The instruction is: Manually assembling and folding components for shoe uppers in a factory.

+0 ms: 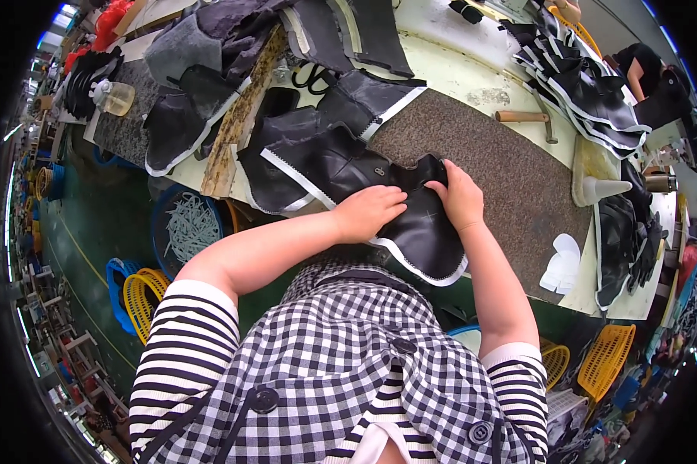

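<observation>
A black leather upper piece (430, 240) with white zigzag-edged trim lies in front of me, its near part hanging past the table's edge. My left hand (370, 213) is closed on its middle, fingers together on the leather and thumb hidden. At its raised right edge my right hand (458, 195) pinches the leather between thumb and fingers. A small metal fitting (379, 172) and a pale cross mark show on the black surface. Similar black pieces (275, 182) lie beneath and behind it.
A brown rough board (472, 147) covers the worktop. A hammer (522, 117), white cone (608, 188), white template (563, 263) and stacked black pieces (588, 93) are at right. Scissors (310, 77), a wooden strip (236, 124) and a bottle (116, 98) are at left; baskets (143, 298) stand below.
</observation>
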### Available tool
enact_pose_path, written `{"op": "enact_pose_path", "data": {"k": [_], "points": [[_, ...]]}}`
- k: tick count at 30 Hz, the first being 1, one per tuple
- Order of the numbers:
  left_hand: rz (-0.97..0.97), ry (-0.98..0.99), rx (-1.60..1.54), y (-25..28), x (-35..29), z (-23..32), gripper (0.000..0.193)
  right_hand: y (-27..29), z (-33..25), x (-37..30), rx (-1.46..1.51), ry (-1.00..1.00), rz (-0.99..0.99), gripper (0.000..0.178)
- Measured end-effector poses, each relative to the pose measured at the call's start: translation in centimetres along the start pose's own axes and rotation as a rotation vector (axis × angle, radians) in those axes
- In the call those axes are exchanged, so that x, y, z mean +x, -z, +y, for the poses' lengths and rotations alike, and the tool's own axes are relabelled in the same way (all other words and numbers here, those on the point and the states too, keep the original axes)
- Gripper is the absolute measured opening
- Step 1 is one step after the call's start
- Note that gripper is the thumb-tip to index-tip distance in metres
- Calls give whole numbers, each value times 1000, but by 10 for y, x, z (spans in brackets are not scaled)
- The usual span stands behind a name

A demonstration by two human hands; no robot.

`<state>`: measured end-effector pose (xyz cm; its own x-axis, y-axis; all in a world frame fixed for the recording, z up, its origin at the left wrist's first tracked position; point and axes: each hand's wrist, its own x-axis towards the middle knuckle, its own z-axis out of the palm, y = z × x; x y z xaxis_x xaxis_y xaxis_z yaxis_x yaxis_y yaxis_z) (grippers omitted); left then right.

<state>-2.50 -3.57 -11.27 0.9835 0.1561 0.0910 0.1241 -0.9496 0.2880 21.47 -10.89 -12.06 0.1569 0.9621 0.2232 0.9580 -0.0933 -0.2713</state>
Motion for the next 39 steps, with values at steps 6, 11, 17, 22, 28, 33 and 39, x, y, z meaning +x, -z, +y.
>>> {"op": "enact_pose_path", "data": {"k": [6, 11, 17, 22, 28, 33, 39], "points": [[119, -33, -275, -11, 37, 28, 55, 2, -1, 0, 127, -141, -9, 52], [160, 7, -607, -12, -18, 42, 51, 7, 4, -4, 301, -155, -8, 40], [616, 427, -202, 91, 7, 47, 42, 43, -3, -18, 1100, -312, -169, 20], [341, 208, -232, 113, 39, 29, 34, 98, -16, -2, 1247, -207, -177, 20], [334, 357, -742, 177, 61, 49, 19, 175, -52, 20, 891, -14, -92, 20], [390, 388, -1003, 189, 64, 54, 15, 184, -53, 15, 1222, -72, 0, 18], [526, 407, -1321, 189, 60, 75, 14, 187, -59, 14, 1527, -206, 60, 16]]}}
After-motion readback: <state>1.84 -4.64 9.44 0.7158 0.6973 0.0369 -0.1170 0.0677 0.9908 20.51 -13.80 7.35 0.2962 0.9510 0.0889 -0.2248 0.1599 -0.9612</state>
